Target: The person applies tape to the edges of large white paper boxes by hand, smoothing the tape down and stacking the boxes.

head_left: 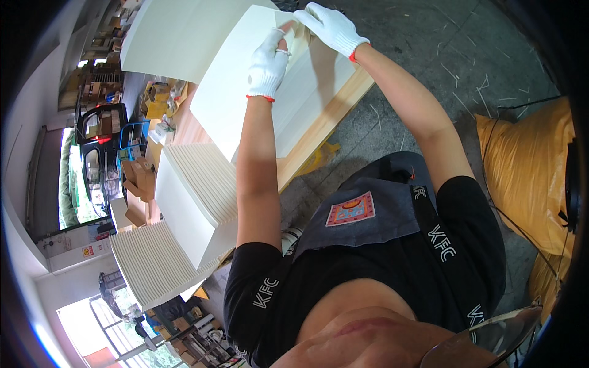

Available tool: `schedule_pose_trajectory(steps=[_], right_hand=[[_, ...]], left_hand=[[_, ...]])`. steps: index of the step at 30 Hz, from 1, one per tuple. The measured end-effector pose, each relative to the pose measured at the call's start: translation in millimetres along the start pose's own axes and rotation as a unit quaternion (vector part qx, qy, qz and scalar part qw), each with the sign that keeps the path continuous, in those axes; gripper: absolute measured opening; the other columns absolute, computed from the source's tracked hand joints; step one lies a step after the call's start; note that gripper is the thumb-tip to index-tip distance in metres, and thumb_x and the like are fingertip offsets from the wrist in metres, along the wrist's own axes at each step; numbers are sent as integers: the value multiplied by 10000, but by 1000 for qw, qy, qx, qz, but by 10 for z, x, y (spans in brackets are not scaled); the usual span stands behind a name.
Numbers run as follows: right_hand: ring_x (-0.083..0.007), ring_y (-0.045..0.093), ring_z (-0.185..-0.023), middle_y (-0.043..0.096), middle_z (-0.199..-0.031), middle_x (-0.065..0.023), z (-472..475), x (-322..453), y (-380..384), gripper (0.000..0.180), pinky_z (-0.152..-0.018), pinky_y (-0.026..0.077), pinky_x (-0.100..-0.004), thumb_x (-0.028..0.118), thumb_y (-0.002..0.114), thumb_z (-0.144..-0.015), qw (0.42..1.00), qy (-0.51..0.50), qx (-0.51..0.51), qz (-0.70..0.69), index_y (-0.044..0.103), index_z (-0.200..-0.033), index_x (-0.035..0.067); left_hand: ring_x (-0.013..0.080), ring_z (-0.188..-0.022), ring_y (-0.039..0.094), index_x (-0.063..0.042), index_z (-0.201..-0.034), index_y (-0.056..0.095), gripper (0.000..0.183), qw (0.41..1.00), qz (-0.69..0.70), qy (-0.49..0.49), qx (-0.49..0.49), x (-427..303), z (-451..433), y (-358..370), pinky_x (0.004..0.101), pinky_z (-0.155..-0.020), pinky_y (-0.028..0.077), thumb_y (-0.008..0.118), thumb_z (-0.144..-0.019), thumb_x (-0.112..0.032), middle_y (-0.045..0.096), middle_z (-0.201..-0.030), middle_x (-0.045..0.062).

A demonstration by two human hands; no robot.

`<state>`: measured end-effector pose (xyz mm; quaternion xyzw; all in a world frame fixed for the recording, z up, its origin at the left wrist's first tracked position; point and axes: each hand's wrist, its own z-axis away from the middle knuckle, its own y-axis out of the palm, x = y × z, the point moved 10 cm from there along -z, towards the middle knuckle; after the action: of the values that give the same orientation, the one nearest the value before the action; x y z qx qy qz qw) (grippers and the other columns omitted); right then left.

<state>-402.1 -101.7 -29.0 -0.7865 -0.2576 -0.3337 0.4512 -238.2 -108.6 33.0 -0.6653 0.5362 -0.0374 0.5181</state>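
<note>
My left hand (269, 66), in a white knit glove with bare finger ends, lies over the near edge of a large white sheet (230, 78). Whether its fingers pinch that edge is unclear. With its gloved fingers bent, my right hand (332, 28) holds the sheet's far corner, close to my left fingertips. A part of the sheet there looks folded over. Beneath is a flat layer of pale sheets (301, 131) on a wooden tabletop (356, 83). Two stacks of white folded sheets, one nearer (200, 179) and one lower (161, 262), show ribbed edges at left.
Another broad pale sheet (184, 37) curves up beyond the table. Open cardboard boxes (140, 177) and yellow packaging (158, 99) lie at left. Large orange woven sacks (529, 161) stand to my right. Thin offcut strips (451, 71) litter the grey floor (414, 41).
</note>
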Motion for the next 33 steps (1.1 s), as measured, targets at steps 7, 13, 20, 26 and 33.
schedule_pose_trajectory(steps=[7, 13, 20, 26, 33], right_hand=[[-396, 688, -949, 707, -1024, -182, -15, -64, 39, 455, -844, 535, -513, 542, 381, -1051, 999, -26, -34, 6, 614, -1195, 179], [-372, 697, -913, 710, -954, -172, 19, 72, -56, 512, -837, 535, -494, 592, 383, -1040, 995, -72, -65, 18, 629, -1110, 148], [-377, 697, -900, 705, -889, -167, 7, -27, -41, 532, -818, 532, -486, 607, 398, -1035, 1000, 7, -15, -24, 639, -1057, 133], [-399, 688, -964, 704, -1002, -188, -8, -68, 7, 479, -848, 531, -510, 564, 396, -1043, 998, -32, -49, 3, 625, -1150, 156], [-391, 692, -946, 709, -985, -181, 3, -51, -19, 502, -845, 528, -502, 588, 408, -1032, 999, -12, -46, -20, 639, -1119, 151]], left_hand=[[140, -684, 668, -107, -1190, 709, 319, 983, 6, -150, 107, 9, 62, 123, 324, -721, 524, 761, -918, -264, 721, -940, 89], [184, -729, 682, -127, -1206, 709, 308, 982, -14, -153, 113, 39, 48, 128, 332, -745, 533, 744, -930, -256, 729, -970, 111], [274, -882, 703, -152, -1219, 699, 249, 996, -17, -80, 29, -56, 29, 13, 372, -836, 544, 648, -984, -217, 735, -1067, 136], [198, -715, 664, -121, -1181, 708, 320, 983, -23, -149, 108, -15, 57, 138, 341, -767, 528, 766, -913, -286, 726, -1000, 112], [188, -736, 655, -129, -1185, 710, 311, 983, -7, -155, 98, 89, 55, 143, 343, -766, 529, 765, -917, -275, 725, -994, 101]])
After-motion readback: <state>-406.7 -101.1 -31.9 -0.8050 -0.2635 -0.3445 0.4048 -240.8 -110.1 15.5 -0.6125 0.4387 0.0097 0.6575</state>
